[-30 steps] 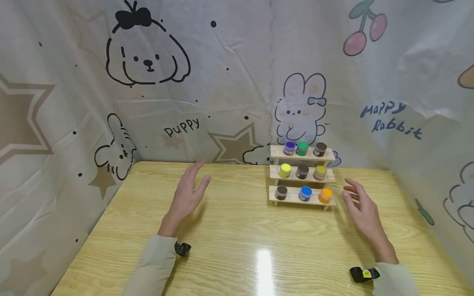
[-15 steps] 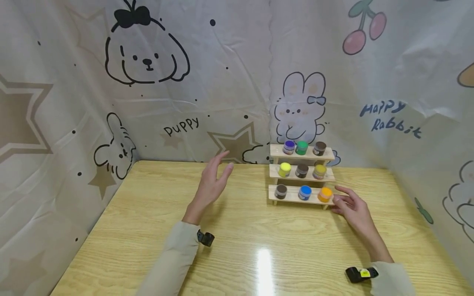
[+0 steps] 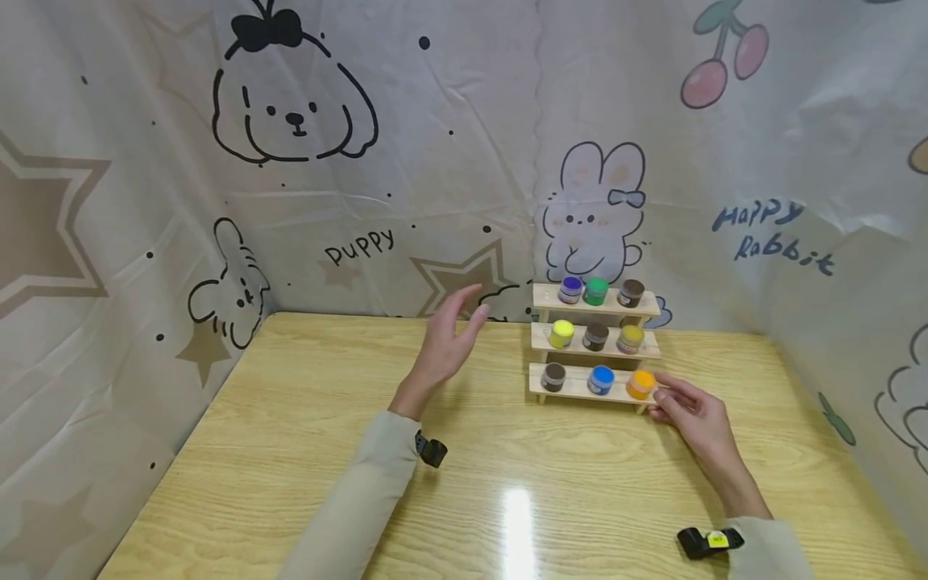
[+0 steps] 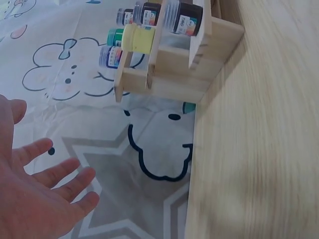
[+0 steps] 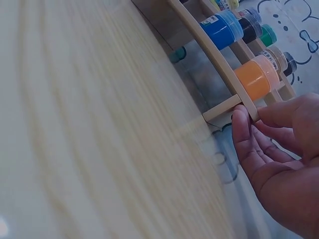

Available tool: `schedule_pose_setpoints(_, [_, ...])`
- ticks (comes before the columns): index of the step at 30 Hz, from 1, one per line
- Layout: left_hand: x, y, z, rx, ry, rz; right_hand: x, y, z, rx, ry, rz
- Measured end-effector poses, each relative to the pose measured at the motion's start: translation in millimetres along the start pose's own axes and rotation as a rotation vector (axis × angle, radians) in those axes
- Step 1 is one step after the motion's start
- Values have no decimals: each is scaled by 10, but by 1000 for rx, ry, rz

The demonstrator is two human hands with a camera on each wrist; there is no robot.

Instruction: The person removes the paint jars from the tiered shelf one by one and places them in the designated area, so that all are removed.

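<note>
A three-tier wooden display rack (image 3: 580, 387) stands on the table by the back curtain, with three small paint jars on each tier. My right hand (image 3: 699, 419) is at its right side. In the right wrist view the thumb and fingers of that hand pinch the end of the bottom shelf (image 5: 247, 105), beside the orange paint jar (image 5: 256, 77). Left of the rack, my left hand (image 3: 448, 342) hovers with spread fingers, holding nothing. The left wrist view shows it apart from the rack's left side (image 4: 174, 82).
On the bottom tier are also a dark jar (image 3: 554, 377) and a blue jar (image 3: 601, 380). A printed curtain (image 3: 326, 193) encloses the back and sides of the wooden table (image 3: 304, 403). Cameras are strapped at both wrists.
My left hand has moved right, toward the rack. My right hand has moved left and taken hold of the bottom shelf's right end. The rack has stayed in place.
</note>
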State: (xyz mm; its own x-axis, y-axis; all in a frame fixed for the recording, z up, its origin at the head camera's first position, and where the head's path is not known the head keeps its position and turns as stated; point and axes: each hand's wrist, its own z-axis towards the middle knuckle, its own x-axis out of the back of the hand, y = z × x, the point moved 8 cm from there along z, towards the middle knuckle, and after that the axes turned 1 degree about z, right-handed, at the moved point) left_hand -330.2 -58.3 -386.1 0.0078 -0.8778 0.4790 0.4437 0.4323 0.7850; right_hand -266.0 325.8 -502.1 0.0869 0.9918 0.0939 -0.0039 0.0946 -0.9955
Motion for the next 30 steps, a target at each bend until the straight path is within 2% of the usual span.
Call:
schedule_pose_setpoints(8, [-138,81,144,8,-28,-11,-108,-6,-6,10,-21,56])
schedule_pose_setpoints(18, [-391,227,449,-14,-40,-77,-232,19,10,0,-23,84])
schedule_pose_setpoints(23, [-530,241,602,9,-50,-94,-256,30,22,-21,-9,47])
schedule_pose_setpoints(30, [-700,208,682,59,-53,-110,-287,23,17,-17,-16,65])
